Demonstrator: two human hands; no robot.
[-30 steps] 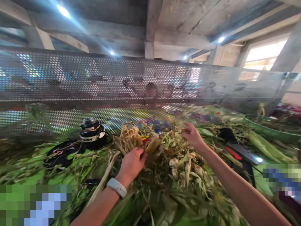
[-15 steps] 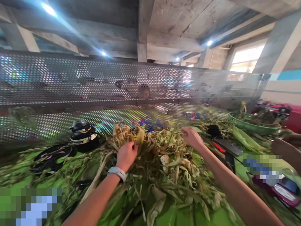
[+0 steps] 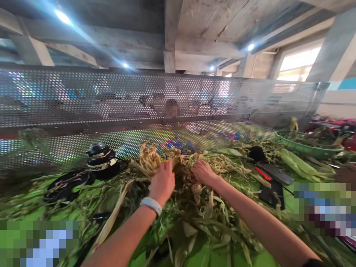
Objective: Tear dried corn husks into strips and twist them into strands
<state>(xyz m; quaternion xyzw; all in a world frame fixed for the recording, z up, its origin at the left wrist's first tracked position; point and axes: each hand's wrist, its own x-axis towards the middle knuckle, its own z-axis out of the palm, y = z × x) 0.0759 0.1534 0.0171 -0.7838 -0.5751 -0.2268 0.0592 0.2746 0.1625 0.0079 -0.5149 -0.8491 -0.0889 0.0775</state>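
Observation:
Both of my hands are at the far side of a heap of dried, husk-like leaves. My left hand, with a pale band at the wrist, is closed on a yellowish dried leaf strip; a sliver of it shows by the fingertips. Just right of it, my right hand has its fingers bent and pressed into the dry strands, and what they grip is mostly hidden. A curly tan bundle of dried strips stands up beyond my left hand. A long pale strip lies left of my left forearm.
A perforated metal screen crosses behind the green table surface. At left stand a black pot-shaped container and a flat black item. A green basket of dried leaves and a black-and-red object are at right.
My right hand has moved left and down, close to my left hand. My left hand has shifted right, and the yellowish strip it held upright now shows only as a sliver.

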